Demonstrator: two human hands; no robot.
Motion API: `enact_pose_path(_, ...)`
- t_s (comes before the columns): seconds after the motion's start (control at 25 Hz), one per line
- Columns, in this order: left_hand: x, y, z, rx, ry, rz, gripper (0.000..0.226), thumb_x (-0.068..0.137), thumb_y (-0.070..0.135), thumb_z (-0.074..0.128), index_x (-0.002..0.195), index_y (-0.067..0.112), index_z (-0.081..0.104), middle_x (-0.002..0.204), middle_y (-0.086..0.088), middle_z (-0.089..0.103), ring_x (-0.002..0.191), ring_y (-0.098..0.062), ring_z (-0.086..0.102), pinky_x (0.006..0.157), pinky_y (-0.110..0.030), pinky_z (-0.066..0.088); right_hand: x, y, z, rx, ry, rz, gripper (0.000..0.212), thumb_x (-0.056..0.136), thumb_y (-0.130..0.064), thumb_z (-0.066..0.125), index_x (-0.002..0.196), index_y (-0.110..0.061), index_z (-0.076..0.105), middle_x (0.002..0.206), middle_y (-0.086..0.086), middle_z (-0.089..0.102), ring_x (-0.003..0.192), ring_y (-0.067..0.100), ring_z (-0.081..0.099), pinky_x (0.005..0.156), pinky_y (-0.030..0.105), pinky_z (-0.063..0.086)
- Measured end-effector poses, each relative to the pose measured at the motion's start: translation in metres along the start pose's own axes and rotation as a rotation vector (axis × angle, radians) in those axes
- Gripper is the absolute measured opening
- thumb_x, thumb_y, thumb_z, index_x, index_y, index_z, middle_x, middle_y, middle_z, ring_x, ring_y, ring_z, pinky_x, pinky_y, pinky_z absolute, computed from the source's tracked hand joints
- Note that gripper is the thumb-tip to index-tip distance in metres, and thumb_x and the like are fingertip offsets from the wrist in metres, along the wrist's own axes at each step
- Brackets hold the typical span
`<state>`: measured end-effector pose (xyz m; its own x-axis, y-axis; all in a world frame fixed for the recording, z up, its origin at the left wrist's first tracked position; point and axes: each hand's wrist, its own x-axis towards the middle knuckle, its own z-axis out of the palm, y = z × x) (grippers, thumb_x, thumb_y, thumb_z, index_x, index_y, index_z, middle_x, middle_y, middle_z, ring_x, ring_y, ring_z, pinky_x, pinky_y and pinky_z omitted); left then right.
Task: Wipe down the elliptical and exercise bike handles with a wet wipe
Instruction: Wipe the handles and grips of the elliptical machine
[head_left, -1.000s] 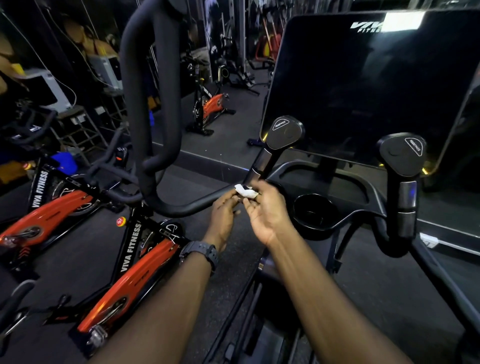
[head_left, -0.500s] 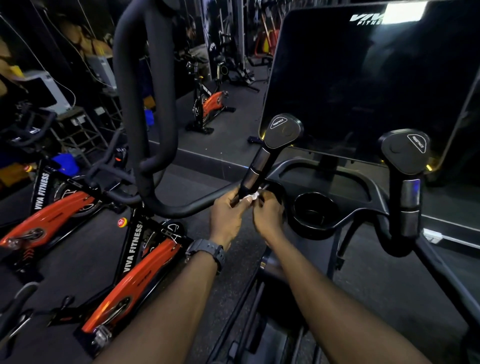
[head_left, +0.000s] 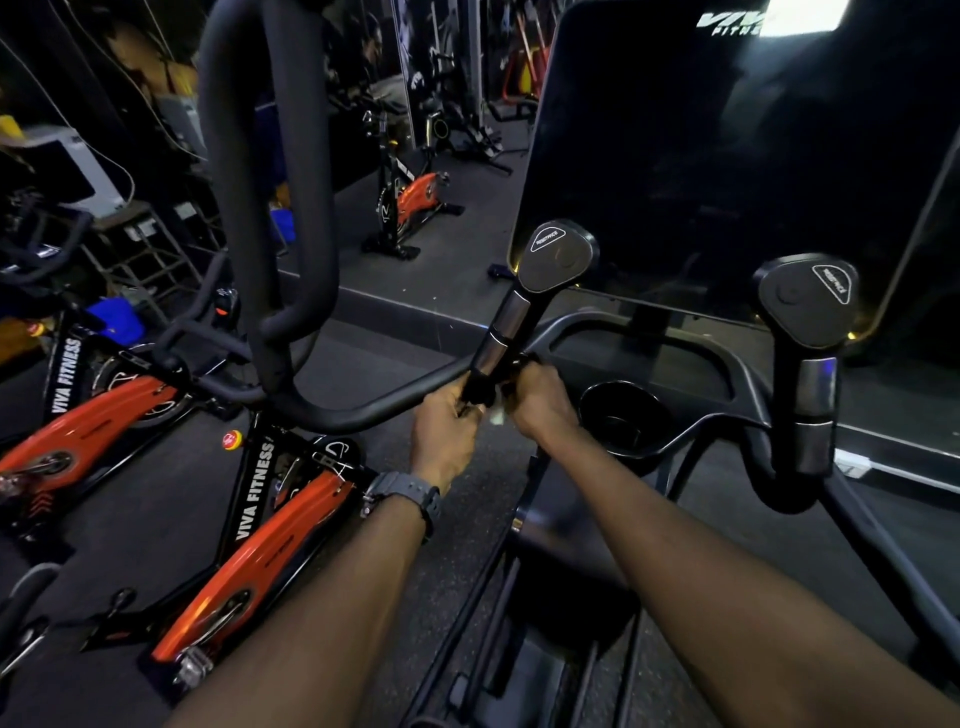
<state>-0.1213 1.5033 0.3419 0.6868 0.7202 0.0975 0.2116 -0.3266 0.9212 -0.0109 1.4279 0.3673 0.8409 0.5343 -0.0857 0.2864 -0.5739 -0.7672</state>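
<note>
Wet wipe (head_left: 497, 415) now nearly hidden between both hands' curled grip, lower on handle (head_left: 501, 335).

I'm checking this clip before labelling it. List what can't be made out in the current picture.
- Wet wipe: head view, only a pale scrap shows between the left hand and right hand; the fingers hide the rest.
- Base of the left handle: covered by both hands, so the wipe's contact there is unclear.
- Console screen: dark, cut off at the top edge.
- Cup holder: inside too dark to read.
</note>
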Motion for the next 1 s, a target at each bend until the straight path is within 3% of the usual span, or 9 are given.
enact_pose_path(0.16,0.000,0.006,0.000,0.026,0.008,-0.001,0.035,0.087,0.007,0.068,0.117,0.025,0.070,0.095,0.011,0.074,0.092,-0.005,0.068,0.077,-0.026,0.054,-0.003,-0.002,0.002,-0.066,0.010,-0.138,0.031,0.078,-0.032,0.052,0.097,-0.014,0.069,0.101,0.015,0.071,0.094,0.034,0.068,0.077,0.041,0.056)
enact_pose_path(0.24,-0.001,0.008,0.000,0.042,0.023,-0.010,0.034,0.087,0.012,0.070,0.118,0.026,0.070,0.097,0.014,0.074,0.093,-0.003,0.068,0.073,-0.018,0.050,0.003,-0.011,-0.002,-0.048,-0.047,-0.048,0.019,0.085,-0.025,0.055,0.087,-0.013,0.070,0.099,0.017,0.072,0.092,0.032,0.069,0.073,0.037,0.053)
enact_pose_path(0.36,-0.005,0.008,0.005,0.050,0.039,-0.023,0.030,0.086,0.023,0.071,0.105,0.046,0.068,0.093,0.019,0.072,0.088,-0.004,0.068,0.077,-0.031,0.057,0.010,-0.015,-0.006,-0.066,-0.068,-0.033,0.020,0.087,-0.018,0.057,0.067,-0.018,0.059,0.096,0.017,0.072,0.085,0.025,0.067,0.070,0.034,0.048)
enact_pose_path(0.48,-0.007,0.007,0.010,0.038,0.059,-0.061,0.029,0.086,0.026,0.069,0.094,0.054,0.065,0.089,0.018,0.073,0.086,-0.008,0.069,0.080,-0.040,0.058,0.005,-0.005,-0.012,-0.192,-0.080,-0.213,0.011,0.086,-0.011,0.058,0.088,-0.009,0.069,0.100,0.021,0.070,0.094,0.033,0.067,0.074,0.035,0.050)
enact_pose_path(0.56,-0.007,0.013,0.017,0.002,0.124,-0.110,0.024,0.087,0.025,0.067,0.106,0.039,0.068,0.093,0.012,0.074,0.090,-0.015,0.070,0.082,-0.039,0.057,0.006,-0.001,-0.018,-0.309,-0.102,-0.252,0.018,0.088,-0.010,0.057,0.100,-0.002,0.069,0.106,0.022,0.069,0.100,0.035,0.066,0.075,0.034,0.050)
enact_pose_path(0.64,-0.018,0.030,0.030,-0.105,0.229,-0.197,0.033,0.091,0.021,0.063,0.123,0.030,0.064,0.103,0.006,0.073,0.099,-0.019,0.068,0.084,-0.033,0.053,0.007,-0.006,-0.031,-0.382,-0.102,-0.203,0.020,0.090,-0.007,0.055,0.104,-0.001,0.068,0.108,0.022,0.069,0.102,0.034,0.066,0.078,0.034,0.052)
enact_pose_path(0.76,-0.038,0.066,0.052,-0.234,0.327,-0.359,0.058,0.097,0.013,0.056,0.150,0.021,0.036,0.130,0.000,0.061,0.117,-0.023,0.059,0.098,-0.037,0.048,0.018,-0.007,-0.065,-0.433,0.107,-0.187,0.026,0.091,-0.014,0.055,0.111,-0.005,0.069,0.114,0.023,0.067,0.108,0.038,0.064,0.086,0.040,0.052)
enact_pose_path(0.88,-0.049,0.080,0.082,-0.285,0.212,-0.403,0.053,0.098,0.011,0.049,0.149,0.012,0.034,0.138,-0.010,0.055,0.124,-0.032,0.054,0.103,-0.039,0.045,0.022,0.024,-0.089,-0.578,0.173,-0.177,0.026,0.091,-0.010,0.054,0.110,-0.001,0.068,0.112,0.025,0.066,0.107,0.041,0.064,0.084,0.040,0.051)
enact_pose_path(1.0,-0.037,0.070,0.092,-0.063,-0.128,-0.169,0.044,0.094,0.009,0.044,0.135,0.023,0.052,0.122,-0.005,0.066,0.112,-0.025,0.062,0.096,-0.038,0.050,0.003,0.052,-0.086,-0.566,0.037,-0.257,0.024,0.091,-0.020,0.047,0.094,-0.010,0.069,0.102,0.015,0.068,0.097,0.031,0.065,0.081,0.032,0.050)
